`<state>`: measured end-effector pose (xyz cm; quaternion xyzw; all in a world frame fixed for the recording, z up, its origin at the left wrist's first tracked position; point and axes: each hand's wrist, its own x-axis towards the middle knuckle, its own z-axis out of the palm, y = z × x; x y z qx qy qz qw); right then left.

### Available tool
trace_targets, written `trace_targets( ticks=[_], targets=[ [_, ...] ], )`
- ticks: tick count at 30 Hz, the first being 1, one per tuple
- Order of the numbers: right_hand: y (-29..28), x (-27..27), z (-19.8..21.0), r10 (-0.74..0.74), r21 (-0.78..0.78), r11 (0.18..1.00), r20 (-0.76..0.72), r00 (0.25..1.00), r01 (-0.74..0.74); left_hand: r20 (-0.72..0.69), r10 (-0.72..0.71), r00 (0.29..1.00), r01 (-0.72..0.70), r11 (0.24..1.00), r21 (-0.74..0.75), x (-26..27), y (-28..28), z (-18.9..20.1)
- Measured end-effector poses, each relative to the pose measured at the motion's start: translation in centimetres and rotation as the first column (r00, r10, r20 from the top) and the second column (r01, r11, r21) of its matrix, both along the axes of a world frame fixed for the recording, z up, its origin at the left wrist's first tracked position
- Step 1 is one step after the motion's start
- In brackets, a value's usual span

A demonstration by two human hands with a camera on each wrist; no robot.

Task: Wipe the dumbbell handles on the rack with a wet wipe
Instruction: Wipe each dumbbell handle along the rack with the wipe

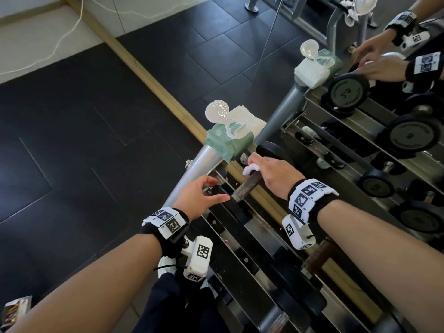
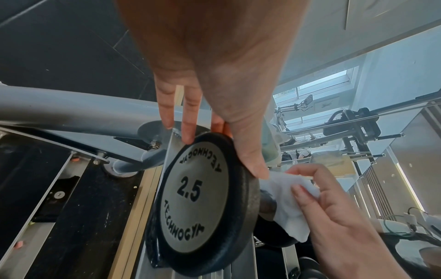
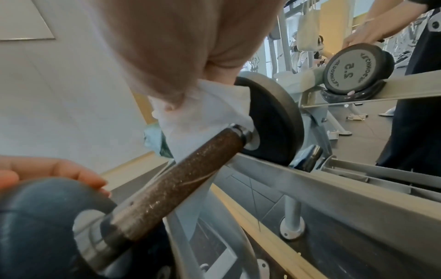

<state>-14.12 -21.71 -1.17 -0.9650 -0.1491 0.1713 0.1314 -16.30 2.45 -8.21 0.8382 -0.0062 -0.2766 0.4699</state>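
A 2.5 dumbbell lies on the rack (image 1: 262, 227), its brown knurled handle (image 1: 247, 186) (image 3: 171, 186) bare along most of its length. My right hand (image 1: 259, 169) (image 3: 181, 90) grips a white wet wipe (image 1: 251, 168) (image 2: 284, 203) (image 3: 207, 113) wrapped round the handle's far end, next to the far plate (image 3: 269, 120). My left hand (image 1: 213, 191) (image 2: 222, 151) pinches the near plate (image 2: 190, 192) at its top rim, thumb on one side and fingers on the other. My right hand's fingertips are hidden under the wipe in the head view.
A green wipe pack (image 1: 228, 138) with its lid open sits on the rack's grey end tube. A mirror (image 1: 360, 104) directly behind the rack reflects dumbbells and my hands. More dumbbells (image 1: 319, 258) lie nearer to me on the rack. Black rubber floor (image 1: 72, 140) spreads to the left.
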Motion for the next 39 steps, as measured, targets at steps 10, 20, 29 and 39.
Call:
trace_targets(
  ticks=[10,20,29,39],
  targets=[
    [-0.6,-0.9,-1.2,0.147,-0.161,0.973,-0.112,0.983,-0.164,0.008,0.023,1.0,-0.023,1.0,0.0,-0.4,-0.1,-0.2],
    [0.5,-0.8,-2.9,0.223,-0.178,0.953,-0.13,0.966,-0.244,0.022,0.026,0.999,-0.026,1.0,0.009,-0.5,-0.3,-0.1],
    [-0.5,1.5,-2.9,0.239,-0.289,0.921,-0.111,0.965,-0.261,-0.004,0.017,1.0,-0.017,1.0,0.015,-0.4,-0.2,0.2],
    [0.4,-0.1,-2.0,0.249,-0.176,0.944,-0.176,0.952,-0.279,-0.033,0.002,0.999,-0.002,1.0,0.003,-0.1,-0.1,0.4]
  ],
)
